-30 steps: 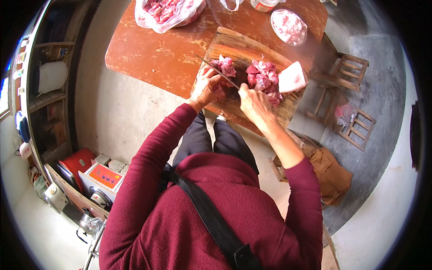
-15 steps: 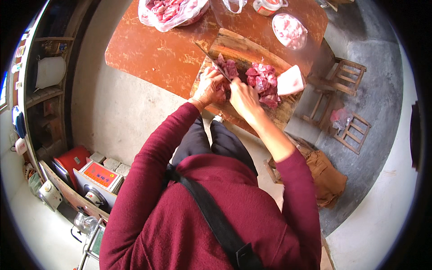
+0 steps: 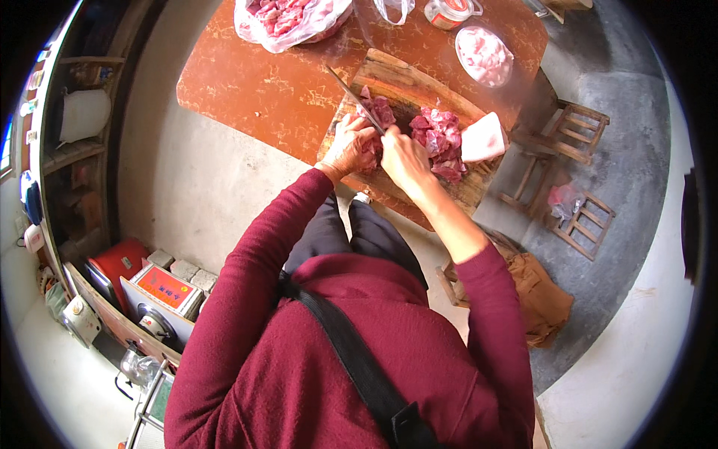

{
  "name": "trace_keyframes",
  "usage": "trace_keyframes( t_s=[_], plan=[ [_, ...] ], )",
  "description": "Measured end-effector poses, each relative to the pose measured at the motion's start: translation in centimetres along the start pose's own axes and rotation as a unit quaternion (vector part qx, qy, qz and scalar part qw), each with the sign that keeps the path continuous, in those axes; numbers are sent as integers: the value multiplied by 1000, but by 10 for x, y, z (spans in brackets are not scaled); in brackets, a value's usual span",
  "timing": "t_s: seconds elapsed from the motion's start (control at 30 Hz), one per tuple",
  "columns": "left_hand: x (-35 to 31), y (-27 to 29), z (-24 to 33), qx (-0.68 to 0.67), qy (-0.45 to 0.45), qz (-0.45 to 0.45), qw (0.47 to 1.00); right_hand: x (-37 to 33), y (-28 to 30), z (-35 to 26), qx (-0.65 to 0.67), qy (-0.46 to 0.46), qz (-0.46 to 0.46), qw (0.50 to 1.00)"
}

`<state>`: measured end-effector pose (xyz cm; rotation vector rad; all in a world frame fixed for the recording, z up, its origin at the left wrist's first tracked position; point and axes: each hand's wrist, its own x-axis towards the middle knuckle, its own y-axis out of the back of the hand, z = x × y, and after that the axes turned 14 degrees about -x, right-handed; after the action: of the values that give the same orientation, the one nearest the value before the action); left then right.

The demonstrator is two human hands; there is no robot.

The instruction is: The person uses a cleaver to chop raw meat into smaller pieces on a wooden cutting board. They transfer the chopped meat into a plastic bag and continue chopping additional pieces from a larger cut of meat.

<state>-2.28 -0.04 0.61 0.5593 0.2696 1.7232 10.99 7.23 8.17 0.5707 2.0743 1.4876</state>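
Raw meat [image 3: 381, 111] lies at the near left part of the wooden cutting board [image 3: 389, 70], with the left hand [image 3: 348, 147] over its near side, fingers bent together and clamped on it. The right hand [image 3: 402, 159] is closed around the handle of the knife [image 3: 345, 88], whose blade slants across the meat right beside the left fingertips. A nick is the main danger, I judge: wet, slippery flesh could roll under the edge, or a finger could stray past the knuckles. The board's near corner seems to reach the edge of the surface [image 3: 250, 82], so a hard push might shift it. Beyond the blade, the cut pile [image 3: 438, 133] could spread toward the pale slab [image 3: 485, 138] just beside it, and a loose chunk might slide off.

Counting outward: two hands, one knife, one board, one portion under the blade, one pile whose overlapping chunks I cannot count, and one slab. Farther off stand one bowl [image 3: 479, 81] heaped with pale pieces, one open plastic bag [image 3: 258, 35] full of more meat, too many pieces to number, and one lidded tub [image 3: 449, 13].
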Motion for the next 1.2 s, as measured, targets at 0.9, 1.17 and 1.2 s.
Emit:
trace_keyframes(
  t_s=[0.9, 1.17, 1.2],
  plan=[
    [-18, 6, 11, -115, 112, 140, 977, -116, 14, 47, 32, -178, -69, 981],
    [3, -12, 25, -461, 270, 285, 796, -132, 13, 32, 89, -181, 13, 979],
    [5, -11, 32, -433, 287, 267, 812, -134, 13, 31, 93, -183, 21, 978]
  ],
)
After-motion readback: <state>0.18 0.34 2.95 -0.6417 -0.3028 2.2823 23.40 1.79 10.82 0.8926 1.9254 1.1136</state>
